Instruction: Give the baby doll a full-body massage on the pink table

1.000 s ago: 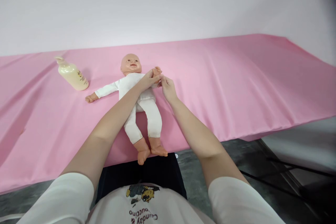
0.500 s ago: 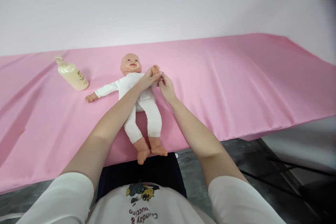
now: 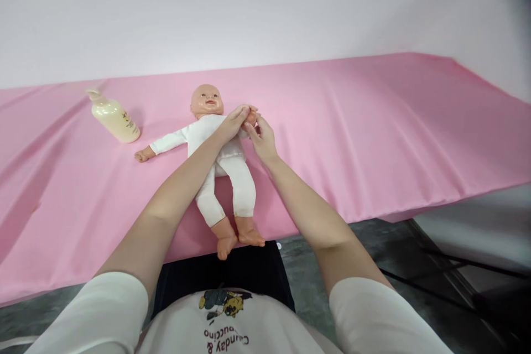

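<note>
A baby doll (image 3: 209,133) with a soft white body lies face up, its feet at the table's near edge. Across its chest reaches my left hand (image 3: 234,121), fingers closed on the doll's hand on the right side. My right hand (image 3: 262,137) grips that same doll hand from the right, thumb and fingers bent around it. The doll's small hand (image 3: 251,117) shows only in part between my fingers. Its other arm (image 3: 168,141) is stretched out to the left on the cloth.
A cream pump bottle (image 3: 115,117) stands on the pink cloth (image 3: 352,133) left of the doll's head. The cloth covers the long table up to a white wall (image 3: 265,11). Dark metal legs (image 3: 448,282) show below at the right.
My left fingers have moved up over the doll's hand, which now shows less. My right thumb and fingers have shifted slightly around it. The doll's body and the bottle stay put.
</note>
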`<act>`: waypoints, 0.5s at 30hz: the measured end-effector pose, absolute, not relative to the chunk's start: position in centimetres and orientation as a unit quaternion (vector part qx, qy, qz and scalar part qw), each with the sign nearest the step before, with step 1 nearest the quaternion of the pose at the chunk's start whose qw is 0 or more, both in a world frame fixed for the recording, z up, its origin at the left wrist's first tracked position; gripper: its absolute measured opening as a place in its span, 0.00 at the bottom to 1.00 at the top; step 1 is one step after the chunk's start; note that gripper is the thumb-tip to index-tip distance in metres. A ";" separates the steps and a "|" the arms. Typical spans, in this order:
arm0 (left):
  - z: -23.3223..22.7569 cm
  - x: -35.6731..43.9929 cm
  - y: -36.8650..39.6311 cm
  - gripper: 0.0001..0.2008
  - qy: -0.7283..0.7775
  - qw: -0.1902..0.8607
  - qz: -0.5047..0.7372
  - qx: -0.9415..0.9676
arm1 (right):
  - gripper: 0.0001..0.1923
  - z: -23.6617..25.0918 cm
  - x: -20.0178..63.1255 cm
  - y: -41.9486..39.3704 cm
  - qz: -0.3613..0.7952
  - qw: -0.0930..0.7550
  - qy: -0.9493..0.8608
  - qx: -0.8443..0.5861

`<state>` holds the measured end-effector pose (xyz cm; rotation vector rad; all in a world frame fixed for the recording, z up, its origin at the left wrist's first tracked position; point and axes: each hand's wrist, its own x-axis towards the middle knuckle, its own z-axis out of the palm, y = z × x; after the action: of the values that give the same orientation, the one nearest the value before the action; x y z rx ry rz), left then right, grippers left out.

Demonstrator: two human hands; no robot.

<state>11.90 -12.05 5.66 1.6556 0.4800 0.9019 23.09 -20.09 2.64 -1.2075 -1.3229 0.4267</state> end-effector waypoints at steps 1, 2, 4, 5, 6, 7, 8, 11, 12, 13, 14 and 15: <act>5.6 12.0 -11.9 0.20 0.198 0.553 0.395 0.707 | 0.29 2.7 23.1 -20.2 0.175 0.611 -0.569 -0.523; 5.6 12.0 -11.7 0.19 0.194 0.543 0.404 0.710 | 0.29 2.7 23.1 -20.2 0.168 0.616 -0.564 -0.524; 5.5 12.1 -11.4 0.16 0.197 0.535 0.410 0.712 | 0.28 2.7 23.1 -20.3 0.161 0.623 -0.554 -0.529; 5.4 12.2 -11.3 0.15 0.201 0.538 0.409 0.709 | 0.28 2.6 23.1 -20.3 0.161 0.627 -0.547 -0.531; 5.3 12.2 -11.2 0.14 0.202 0.545 0.406 0.706 | 0.29 2.6 23.1 -20.3 0.163 0.631 -0.541 -0.532; 5.2 12.3 -11.0 0.14 0.198 0.552 0.403 0.703 | 0.29 2.6 23.1 -20.3 0.166 0.635 -0.534 -0.532; 5.1 12.3 -10.9 0.14 0.191 0.558 0.401 0.701 | 0.29 2.5 23.1 -20.3 0.171 0.640 -0.528 -0.531; 4.9 12.4 -10.8 0.14 0.174 0.557 0.405 0.704 | 0.29 2.6 23.3 -20.1 0.179 0.655 -0.513 -0.525; 4.8 12.4 -10.8 0.13 0.174 0.552 0.409 0.706 | 0.28 2.6 23.4 -20.1 0.178 0.659 -0.509 -0.525; 4.8 12.4 -10.8 0.12 0.176 0.547 0.412 0.707 | 0.26 2.7 23.4 -20.2 0.176 0.662 -0.505 -0.524; 4.8 12.3 -10.9 0.11 0.182 0.543 0.415 0.707 | 0.25 2.8 23.5 -20.2 0.174 0.664 -0.503 -0.525; 4.8 12.3 -10.9 0.10 0.188 0.539 0.416 0.708 | 0.24 2.9 23.5 -20.3 0.172 0.665 -0.502 -0.526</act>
<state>12.31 -10.94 4.85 1.6838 0.4479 0.9904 23.53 -20.28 2.89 -1.1879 -1.1341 0.3878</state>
